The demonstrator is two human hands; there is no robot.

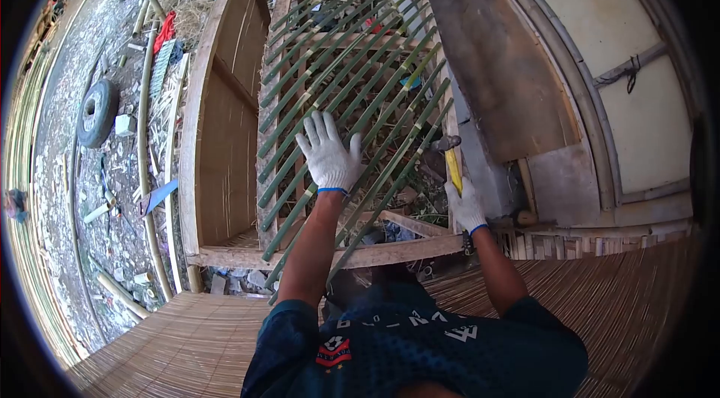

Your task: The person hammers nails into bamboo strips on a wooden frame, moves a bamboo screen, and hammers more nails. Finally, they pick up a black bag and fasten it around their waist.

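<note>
Against the slanted bamboo lattice (352,76) on its wooden frame (196,121) we press our gloved left hand (328,154), fingers spread, while our right hand (465,205) closes around the yellow-handled hammer (451,156); slats look light, springy, best braced mid-span.

White knit cloth gloves cover both hands; under the left hand's (328,158) fingers (319,128) lie smooth green bamboo slats (352,76) on rough wood frame (390,252).
</note>
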